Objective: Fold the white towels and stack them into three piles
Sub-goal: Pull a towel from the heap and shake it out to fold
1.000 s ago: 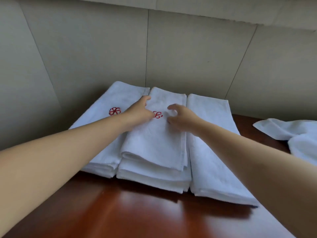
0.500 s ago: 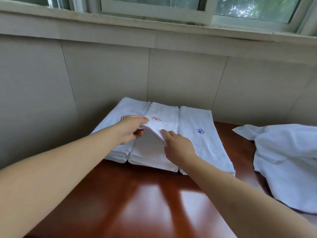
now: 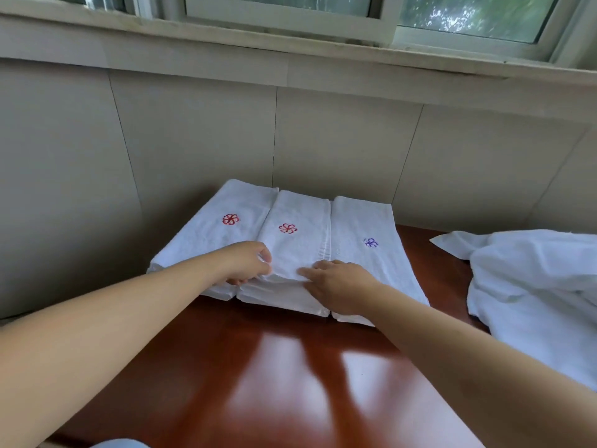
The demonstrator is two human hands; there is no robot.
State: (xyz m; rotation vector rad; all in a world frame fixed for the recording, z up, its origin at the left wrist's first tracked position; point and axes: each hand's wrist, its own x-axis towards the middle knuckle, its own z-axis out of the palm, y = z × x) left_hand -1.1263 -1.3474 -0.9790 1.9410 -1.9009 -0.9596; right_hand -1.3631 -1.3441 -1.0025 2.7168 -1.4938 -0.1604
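Against the wall, three towel piles sit side by side. Both hands have slid back to the middle pile point(image 3: 292, 250) and its lifted corner is down again: left hand point(image 3: 247, 263) pinches the near-left edge, right hand point(image 3: 336, 282) presses flat. This towel looks placed; the unfolded heap point(image 3: 533, 286) waits on the surface point(image 3: 290, 383).

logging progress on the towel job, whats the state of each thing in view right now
left pile of folded white towels: stacked, red emblem up
middle pile of folded white towels: stacked, top towel's near edge held
right pile of folded white towels: stacked, purple emblem up
loose white towels: unfolded, heaped
left hand: pinching middle top towel
right hand: flat, pressing it
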